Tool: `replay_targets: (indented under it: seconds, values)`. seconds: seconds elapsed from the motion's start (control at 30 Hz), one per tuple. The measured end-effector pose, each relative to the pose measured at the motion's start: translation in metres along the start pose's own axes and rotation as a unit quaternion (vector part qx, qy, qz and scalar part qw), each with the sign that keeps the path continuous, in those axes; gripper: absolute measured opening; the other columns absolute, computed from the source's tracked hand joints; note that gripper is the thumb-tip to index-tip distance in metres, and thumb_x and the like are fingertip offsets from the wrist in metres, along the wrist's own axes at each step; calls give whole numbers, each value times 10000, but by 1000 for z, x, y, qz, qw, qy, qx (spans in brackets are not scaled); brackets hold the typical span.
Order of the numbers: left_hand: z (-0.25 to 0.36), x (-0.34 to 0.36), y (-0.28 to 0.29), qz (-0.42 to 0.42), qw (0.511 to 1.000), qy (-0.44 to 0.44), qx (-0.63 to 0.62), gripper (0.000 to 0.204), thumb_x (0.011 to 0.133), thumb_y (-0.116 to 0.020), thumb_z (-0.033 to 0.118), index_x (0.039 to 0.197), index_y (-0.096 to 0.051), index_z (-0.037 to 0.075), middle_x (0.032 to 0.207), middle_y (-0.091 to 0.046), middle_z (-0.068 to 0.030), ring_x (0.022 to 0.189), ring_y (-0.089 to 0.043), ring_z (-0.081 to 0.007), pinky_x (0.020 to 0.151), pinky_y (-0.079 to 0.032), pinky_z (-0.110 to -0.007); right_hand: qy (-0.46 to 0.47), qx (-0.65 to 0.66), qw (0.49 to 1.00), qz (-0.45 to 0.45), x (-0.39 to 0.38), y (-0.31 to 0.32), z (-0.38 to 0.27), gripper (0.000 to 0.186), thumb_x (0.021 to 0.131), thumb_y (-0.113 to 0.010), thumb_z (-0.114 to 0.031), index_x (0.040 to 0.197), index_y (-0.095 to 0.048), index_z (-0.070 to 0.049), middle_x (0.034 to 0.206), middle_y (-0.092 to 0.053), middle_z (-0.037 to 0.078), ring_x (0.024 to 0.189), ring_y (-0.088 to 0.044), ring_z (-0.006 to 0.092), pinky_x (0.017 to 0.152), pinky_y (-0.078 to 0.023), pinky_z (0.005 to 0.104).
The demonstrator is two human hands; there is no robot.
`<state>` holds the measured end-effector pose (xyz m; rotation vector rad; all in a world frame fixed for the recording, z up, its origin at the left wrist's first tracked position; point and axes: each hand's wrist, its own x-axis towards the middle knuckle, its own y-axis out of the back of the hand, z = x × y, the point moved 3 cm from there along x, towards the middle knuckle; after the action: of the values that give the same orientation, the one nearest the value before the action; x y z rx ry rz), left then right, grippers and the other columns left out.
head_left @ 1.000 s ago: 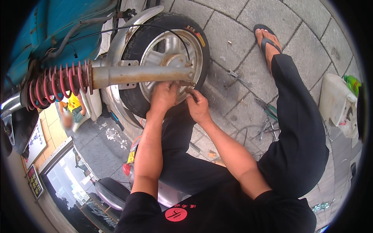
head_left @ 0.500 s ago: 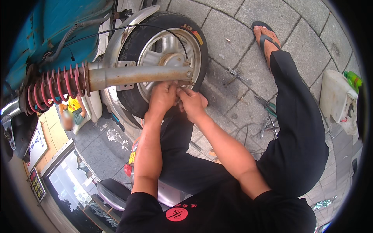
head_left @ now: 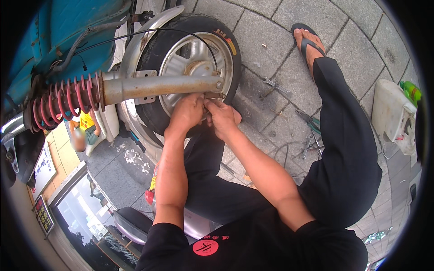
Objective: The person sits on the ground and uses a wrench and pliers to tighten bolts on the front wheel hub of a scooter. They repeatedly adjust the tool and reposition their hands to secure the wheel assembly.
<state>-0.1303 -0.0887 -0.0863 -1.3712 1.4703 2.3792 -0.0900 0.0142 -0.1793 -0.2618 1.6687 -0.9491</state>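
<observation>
Under the lower end of a rusty silver suspension tube [head_left: 158, 85], my left hand [head_left: 190, 113] is closed beside a small rusty fitting [head_left: 216, 95]. My right hand [head_left: 220, 117] meets it there, fingertips pinched together at the fitting; what either hand grips is too hidden to make out. Behind them is a scooter wheel with a black tyre [head_left: 151, 54] and silver rim, a thin black cable arching over it to the hub. A red coil spring [head_left: 65, 97] surrounds the upper part of the tube, beside teal, rust-marked bodywork [head_left: 54, 31].
On grey pavers lie wrenches [head_left: 274, 87] and green-handled pliers [head_left: 309, 121]. A white plastic container [head_left: 386, 115] with a green bottle [head_left: 409, 92] stands at right. My sandalled foot [head_left: 312, 45] rests right of the wheel. Another person [head_left: 86, 122] in yellow is at left, beyond the spring.
My right hand has moved up and left to join my left hand at the fitting, its fingers now closer in. The view has shifted slightly.
</observation>
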Motion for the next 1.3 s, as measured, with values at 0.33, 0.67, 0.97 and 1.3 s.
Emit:
replay_targets:
  seconds: [0.33,0.67,0.97,1.3]
  values:
    - [13,-6,5,-47,997,58,-32,344,1097,-469,160,1363,-630,13,748,-691,-148,553,-663,-213,554,-541,-389,-24,116,993,-16,10,-4,20,251,1060,-640,-247,1146,-676,-13,802,-588,8,587,-519,110,498,-417,294]
    - [15,-16,9,-5,994,-57,98,440,1032,-461,65,1443,-617,83,970,-733,-294,740,-744,-397,710,-587,-491,-10,97,995,-15,8,-5,18,215,1005,-739,-189,1117,-670,-19,903,-642,10,596,-537,96,508,-438,268]
    - [5,-8,9,-27,992,-62,104,467,1036,-440,48,1478,-589,73,942,-742,-257,700,-744,-329,689,-588,-455,-39,164,984,-58,10,-1,22,211,1050,-694,-245,1139,-662,-57,930,-640,8,642,-540,105,535,-428,273]
    - [12,-11,10,-53,994,-35,95,534,1004,-452,28,1520,-567,106,928,-747,-233,679,-735,-301,677,-590,-422,-11,160,986,-51,13,-5,23,198,1021,-731,-219,1114,-640,-70,945,-638,11,649,-537,107,550,-436,295]
